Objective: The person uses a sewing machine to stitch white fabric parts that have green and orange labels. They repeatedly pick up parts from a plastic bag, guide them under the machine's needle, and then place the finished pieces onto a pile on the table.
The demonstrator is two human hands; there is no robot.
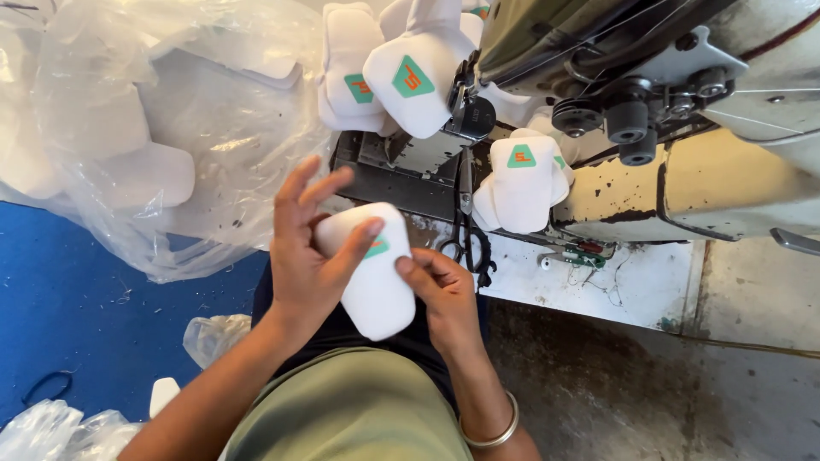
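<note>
**White padded piece in both hands at the sewing machine — one in work, several stitched, more in the bag**

- Item in hand: white padded fabric piece with rounded corners and a green-and-orange triangular patch [376, 273], held above the lap, just in front of the machine bed. Left hand [307, 256] wraps its upper edge, thumb on the patch side, fingers spread and partly lifted. Right hand [440, 299] pinches the right edge; a metal bangle [491, 427] sits on that wrist.
- Likely finished: a chain of like white pieces with the same patches [410, 77] hangs from the old cream industrial sewing machine [683, 171] — another cluster [521, 183] lies on its bed.
- Likely still to do: plain white pieces inside the clear plastic bag [171, 128] on the left, over the blue floor [68, 316].
- Tools: black-handled scissors [465, 239] hang by the machine bed, untouched.
- Judgement: well under way, not near done.
</note>
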